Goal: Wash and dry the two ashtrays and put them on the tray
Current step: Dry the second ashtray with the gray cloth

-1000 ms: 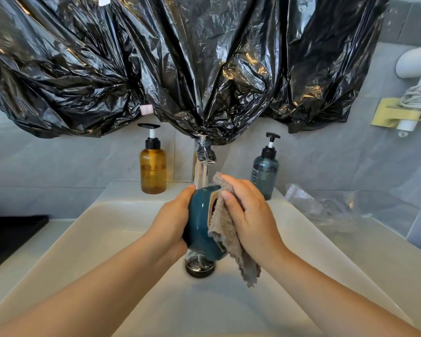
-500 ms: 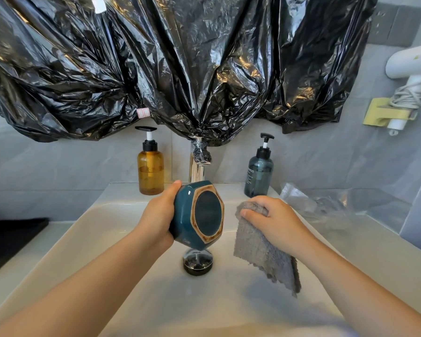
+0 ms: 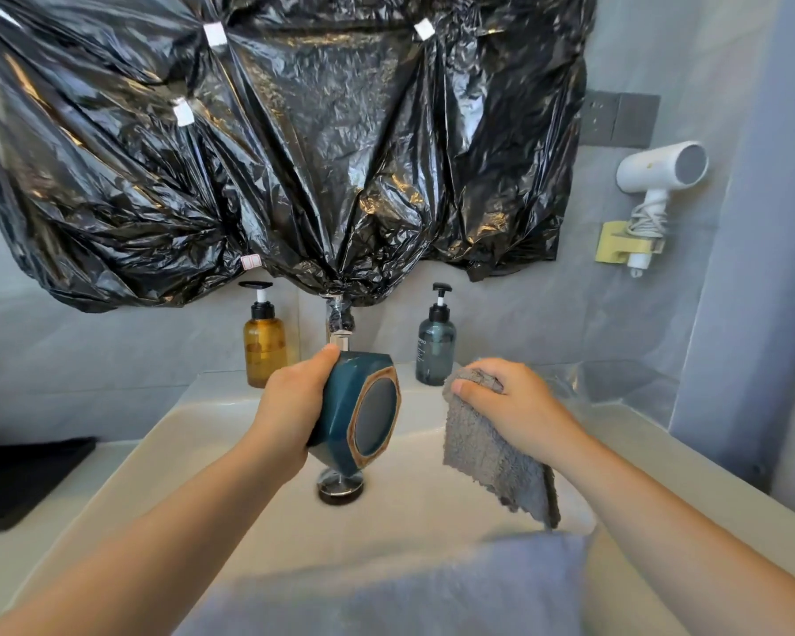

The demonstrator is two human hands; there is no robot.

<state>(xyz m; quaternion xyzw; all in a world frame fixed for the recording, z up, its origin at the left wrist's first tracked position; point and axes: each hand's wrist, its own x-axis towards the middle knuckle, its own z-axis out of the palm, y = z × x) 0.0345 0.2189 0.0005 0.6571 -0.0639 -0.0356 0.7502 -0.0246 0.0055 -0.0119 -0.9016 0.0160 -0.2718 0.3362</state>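
Ashtray [image 3: 356, 413] tipped sideways in left hand [image 3: 290, 408], cloth [image 3: 489, 447] in right hand [image 3: 512, 408]

Grey tiled wall [image 3: 501, 309], black plastic sheeting [image 3: 294, 153] overhead.

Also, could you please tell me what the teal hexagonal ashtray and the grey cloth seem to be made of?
The teal hexagonal ashtray in the left hand looks like glazed ceramic: glossy sides, unglazed-looking brown rim. The grey cloth in the right hand looks like microfibre or terry: matte, fuzzy nap, limp drape; fibre uncertain.
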